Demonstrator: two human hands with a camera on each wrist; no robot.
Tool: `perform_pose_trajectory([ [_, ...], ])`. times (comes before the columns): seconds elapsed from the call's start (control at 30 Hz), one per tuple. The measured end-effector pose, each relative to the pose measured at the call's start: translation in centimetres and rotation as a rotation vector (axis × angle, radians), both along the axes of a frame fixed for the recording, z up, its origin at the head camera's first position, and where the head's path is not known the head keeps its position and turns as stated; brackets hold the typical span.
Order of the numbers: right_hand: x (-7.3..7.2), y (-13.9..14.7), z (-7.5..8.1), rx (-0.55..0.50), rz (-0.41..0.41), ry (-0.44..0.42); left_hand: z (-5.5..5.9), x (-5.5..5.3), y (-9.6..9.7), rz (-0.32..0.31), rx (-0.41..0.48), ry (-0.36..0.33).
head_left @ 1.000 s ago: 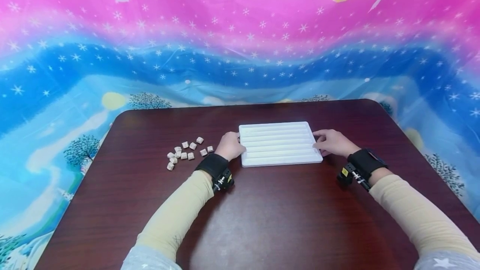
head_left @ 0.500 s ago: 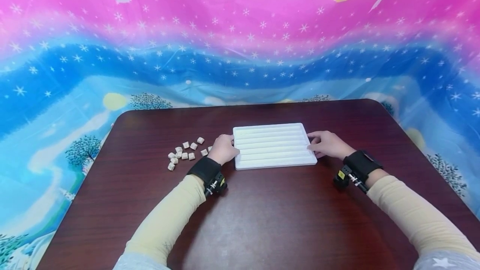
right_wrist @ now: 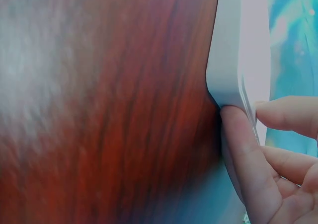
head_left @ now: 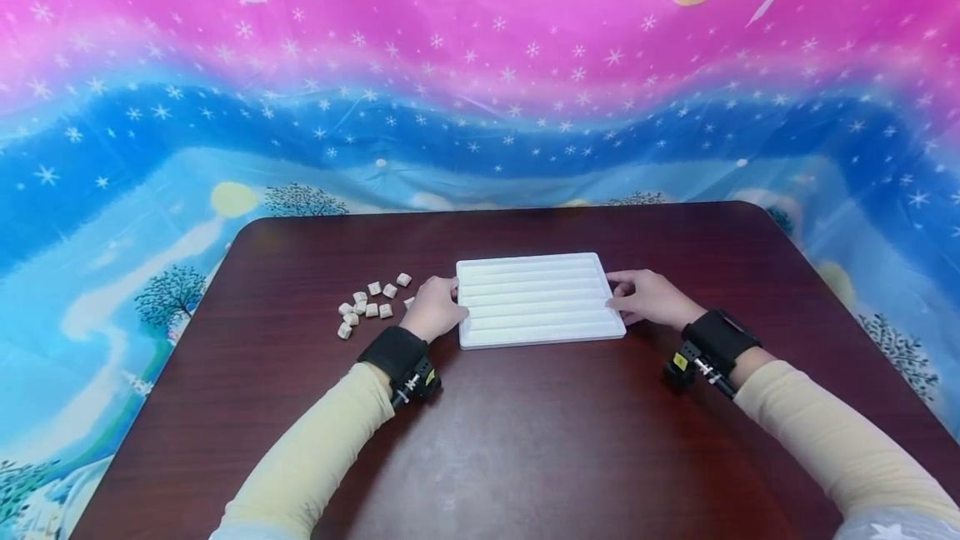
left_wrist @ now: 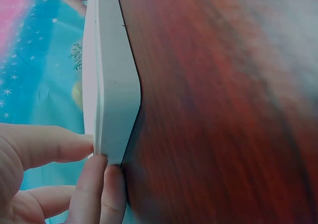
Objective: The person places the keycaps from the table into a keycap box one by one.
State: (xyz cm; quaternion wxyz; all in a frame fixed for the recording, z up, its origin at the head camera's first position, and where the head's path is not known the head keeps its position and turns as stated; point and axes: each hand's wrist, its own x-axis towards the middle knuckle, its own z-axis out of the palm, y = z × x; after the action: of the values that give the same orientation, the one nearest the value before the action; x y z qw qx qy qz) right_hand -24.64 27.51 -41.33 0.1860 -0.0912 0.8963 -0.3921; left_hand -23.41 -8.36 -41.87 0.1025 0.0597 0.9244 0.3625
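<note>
At twelve o'clock on the dark red surface point(head_left: 510, 440) before me is a white ridged tray point(head_left: 536, 302). Of my two hands, the left hand point(head_left: 432, 309) pinches its nine o'clock edge, thumb at the rim, fingers against the outer wall; the right hand point(head_left: 656, 297) grips the three o'clock edge likewise. Off the tray's nine o'clock side, small pale cubes point(head_left: 372, 310) lie loosely clustered, one partly hidden by that nearer hand. Beyond, a pink and blue cloth point(head_left: 525, 65) hangs.

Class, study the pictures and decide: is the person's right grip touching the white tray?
Touching. The right wrist view shows it: the right grip pinches the edge of the white tray, with no gap at the fingertips.
</note>
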Motion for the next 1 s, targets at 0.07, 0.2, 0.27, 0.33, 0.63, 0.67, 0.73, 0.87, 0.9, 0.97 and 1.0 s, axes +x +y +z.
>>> perform_pose_trajectory([
  [0.07,0.2,-0.2,-0.1,-0.007,0.005,0.010,-0.1,0.1,-0.2,-0.004,0.011,-0.003],
  [0.2,0.5,-0.5,-0.2,-0.019,0.004,0.022,-0.3,0.3,-0.7,-0.004,0.011,-0.003],
  [0.27,0.6,-0.7,-0.2,-0.022,0.002,0.021,-0.3,0.4,-0.9,0.000,0.001,-0.005],
  [0.33,0.6,-0.9,-0.2,-0.024,0.002,0.017,-0.3,0.5,-1.2,0.002,-0.006,-0.011],
  [0.63,0.8,-1.7,-0.4,-0.035,0.022,-0.019,-0.3,1.5,-2.5,-0.018,-0.023,0.001],
  [0.67,0.8,-1.8,-0.4,-0.038,0.024,-0.020,-0.3,1.7,-2.7,-0.017,-0.026,0.004],
  [0.73,0.8,-2.0,-0.4,-0.043,0.027,-0.020,-0.3,1.9,-2.9,-0.018,-0.027,0.011],
  [0.87,1.0,-2.1,-0.4,-0.044,0.030,-0.009,-0.5,2.2,-3.2,-0.029,-0.020,0.030],
  [0.9,1.1,-2.1,-0.4,-0.043,0.029,-0.008,-0.5,2.3,-3.2,-0.034,-0.016,0.031],
  [0.97,1.3,-2.1,-0.4,-0.042,0.025,-0.009,-0.6,2.5,-3.2,-0.039,-0.008,0.023],
  [1.0,1.4,-2.1,-0.4,-0.043,0.023,-0.011,-0.6,2.6,-3.2,-0.042,-0.004,0.016],
])
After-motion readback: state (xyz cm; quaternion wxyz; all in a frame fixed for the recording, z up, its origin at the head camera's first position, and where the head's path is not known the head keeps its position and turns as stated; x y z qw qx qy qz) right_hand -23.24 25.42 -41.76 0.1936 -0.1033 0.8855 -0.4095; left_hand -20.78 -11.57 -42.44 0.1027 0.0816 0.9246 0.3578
